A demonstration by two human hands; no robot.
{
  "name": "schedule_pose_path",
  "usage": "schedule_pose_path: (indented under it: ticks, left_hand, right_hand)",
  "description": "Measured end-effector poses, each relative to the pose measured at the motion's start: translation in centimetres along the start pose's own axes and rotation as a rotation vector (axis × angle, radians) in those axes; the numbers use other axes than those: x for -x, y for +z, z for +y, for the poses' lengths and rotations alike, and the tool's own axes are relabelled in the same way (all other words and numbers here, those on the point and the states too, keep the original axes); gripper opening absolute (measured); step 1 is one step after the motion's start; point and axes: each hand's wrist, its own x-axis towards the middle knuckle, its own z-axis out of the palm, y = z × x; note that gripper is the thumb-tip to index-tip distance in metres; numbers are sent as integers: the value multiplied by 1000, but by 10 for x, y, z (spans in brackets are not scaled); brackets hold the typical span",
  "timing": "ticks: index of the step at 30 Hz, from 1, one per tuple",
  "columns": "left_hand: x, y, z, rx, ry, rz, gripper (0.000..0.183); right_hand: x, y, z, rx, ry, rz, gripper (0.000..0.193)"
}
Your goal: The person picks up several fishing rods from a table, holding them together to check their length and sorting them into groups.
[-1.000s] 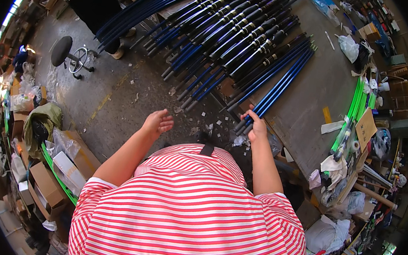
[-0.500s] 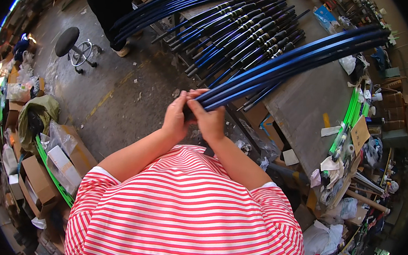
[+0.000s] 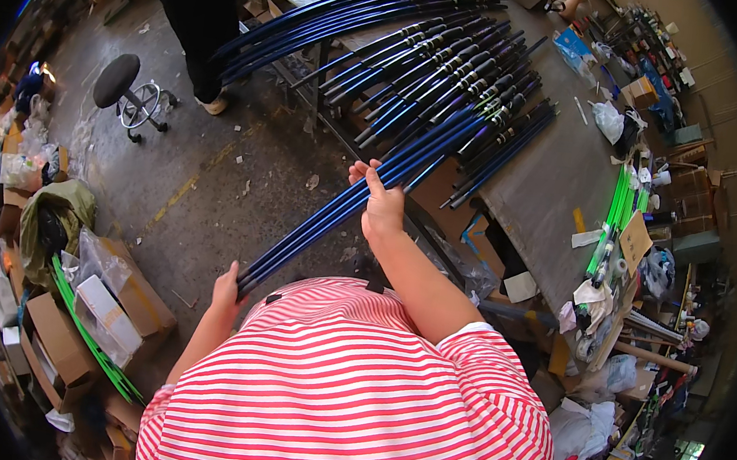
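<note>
A bundle of long dark-blue fishing rods [image 3: 321,226] runs slantwise from lower left up toward the table. My left hand [image 3: 227,289] is closed round its near ends, low and left beside my striped shirt. Farther up the bundle, my right hand [image 3: 381,203] cradles the rods from the right, thumb and fingers curled about them. The far part overlaps a row of fishing rods with black grips [image 3: 462,59] lying on the table, so I cannot make out where the bundle ends. Another small group of dark rods [image 3: 506,159] lies just right of it.
The grey table [image 3: 546,202] stretches off to the right, with green rods [image 3: 617,212] at its far side. A round black stool [image 3: 118,81] stands on the floor at left, near another person [image 3: 197,31]. Cardboard boxes [image 3: 70,340] and plastic bags crowd the left.
The bundle has come down and left from over the table. My hands, close together before, are now apart: the left has moved down-left with the near ends, the right grips farther along.
</note>
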Motion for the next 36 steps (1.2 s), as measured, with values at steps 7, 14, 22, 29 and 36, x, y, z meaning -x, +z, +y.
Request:
schedule_pose_path:
  ticks: [7, 14, 22, 29, 36]
  left_hand:
    - [35, -106, -30, -402, 259, 212, 40]
    - [76, -93, -4, -333, 204, 223, 40]
    - [84, -84, 3, -320, 225, 233, 38]
    - [93, -70, 10, -265, 211, 247, 38]
    - [95, -61, 12, -227, 198, 247, 37]
  right_hand:
    - [-32, -31, 53, 52, 283, 241, 11]
    - [-45, -20, 54, 74, 268, 333, 5]
    - [-52, -25, 52, -12, 191, 368, 5]
    - [-64, -37, 49, 122, 161, 465, 3]
    - [-75, -47, 47, 287, 208, 532, 16]
